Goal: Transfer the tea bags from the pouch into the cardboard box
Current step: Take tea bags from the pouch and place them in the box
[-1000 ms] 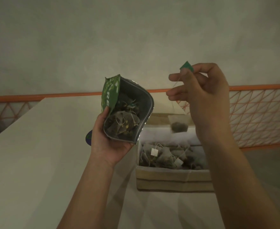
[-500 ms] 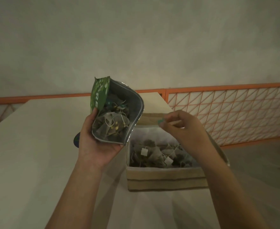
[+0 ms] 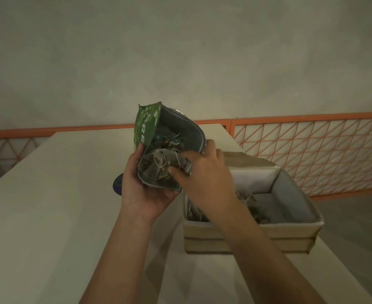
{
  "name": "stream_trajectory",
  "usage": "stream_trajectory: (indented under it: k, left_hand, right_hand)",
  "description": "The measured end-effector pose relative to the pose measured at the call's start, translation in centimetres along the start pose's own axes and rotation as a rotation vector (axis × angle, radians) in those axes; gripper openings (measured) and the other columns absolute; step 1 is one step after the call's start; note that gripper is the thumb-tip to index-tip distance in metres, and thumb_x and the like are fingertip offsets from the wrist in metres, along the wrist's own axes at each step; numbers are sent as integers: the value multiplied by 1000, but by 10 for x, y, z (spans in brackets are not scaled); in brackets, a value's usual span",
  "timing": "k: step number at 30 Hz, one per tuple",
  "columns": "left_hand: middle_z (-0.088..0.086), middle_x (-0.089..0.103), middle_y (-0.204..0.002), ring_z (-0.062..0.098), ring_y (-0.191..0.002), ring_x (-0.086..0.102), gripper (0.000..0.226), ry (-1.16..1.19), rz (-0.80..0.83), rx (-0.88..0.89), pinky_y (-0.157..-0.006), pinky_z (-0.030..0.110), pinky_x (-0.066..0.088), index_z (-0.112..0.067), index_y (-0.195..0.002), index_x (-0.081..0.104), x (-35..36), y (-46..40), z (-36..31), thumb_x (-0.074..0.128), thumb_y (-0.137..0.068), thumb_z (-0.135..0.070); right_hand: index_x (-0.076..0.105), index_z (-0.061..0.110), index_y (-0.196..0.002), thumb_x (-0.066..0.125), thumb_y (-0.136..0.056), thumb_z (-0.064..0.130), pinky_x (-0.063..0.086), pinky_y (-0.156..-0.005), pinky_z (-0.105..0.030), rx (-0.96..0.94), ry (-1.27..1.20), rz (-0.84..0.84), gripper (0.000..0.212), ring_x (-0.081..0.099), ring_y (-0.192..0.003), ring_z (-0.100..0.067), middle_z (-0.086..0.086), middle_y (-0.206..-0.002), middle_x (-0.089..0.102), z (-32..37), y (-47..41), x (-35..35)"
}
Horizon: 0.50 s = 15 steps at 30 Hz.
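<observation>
Right hand (image 3: 204, 172) moved from cardboard box (image 3: 290, 229) into foil-lined pouch (image 3: 145, 128), fingers pinching mesh tea bag (image 3: 158, 165), left hand (image 3: 141, 189) gripping pouch

Only one piece of lettering can be read — white capitals "RE" on the green outer face of the pouch (image 3: 144, 128), running down its folded-back flap just above the left hand (image 3: 145, 189). The letters are cut off at the fold, so the rest of the word is hidden. Pale leaf-like marks sit around them on the same green face, but they form no word. The paper tags (image 3: 174, 140) on the tea bag strings inside the pouch are too small and dim to read. The box (image 3: 246, 232) shows plain bands on its front wall — no print legible.
</observation>
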<state>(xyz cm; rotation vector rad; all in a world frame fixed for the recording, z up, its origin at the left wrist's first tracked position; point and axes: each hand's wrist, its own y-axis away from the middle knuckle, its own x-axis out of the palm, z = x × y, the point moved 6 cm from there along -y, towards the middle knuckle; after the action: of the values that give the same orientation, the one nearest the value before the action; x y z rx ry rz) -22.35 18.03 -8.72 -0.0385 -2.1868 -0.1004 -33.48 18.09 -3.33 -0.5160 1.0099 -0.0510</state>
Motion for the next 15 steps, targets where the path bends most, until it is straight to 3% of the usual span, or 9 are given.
stream_trajectory:
  k: [3,6,10,15]
  left_hand:
    - [10,70,-124,25,-98,70,54,2,-7,-9,-81,33,56,-14,-106,80,-1,0,0,56,-82,-56]
    - [11,72,-121,25,-95,72,54,12,3,-2,-79,32,58,-14,-104,81,0,1,-1,53,-86,-57]
    - [11,70,-125,27,-95,72,53,6,4,-2,-76,33,58,-16,-110,79,-1,0,-1,53,-89,-58]
    - [10,70,-126,29,-100,70,50,33,24,-24,-77,33,59,-19,-113,77,0,-1,2,53,-91,-57]
  right_hand:
    - [69,30,-102,65,-87,46,50,-89,-35,-1,-58,-57,23,43,-114,-20,-1,-119,43,1,-2,-5]
    - [70,28,-82,73,-81,40,45,-85,-27,30,-360,-150,12,48,-111,-16,4,-114,48,-7,-2,-16]
    - [72,25,-83,71,-84,35,46,-89,-21,58,-673,-205,10,55,-106,-4,10,-112,56,-21,2,-40]
    - [68,14,-91,64,-92,22,56,-81,-35,44,-975,-316,8,69,-89,-18,-1,-91,74,-38,13,-73]
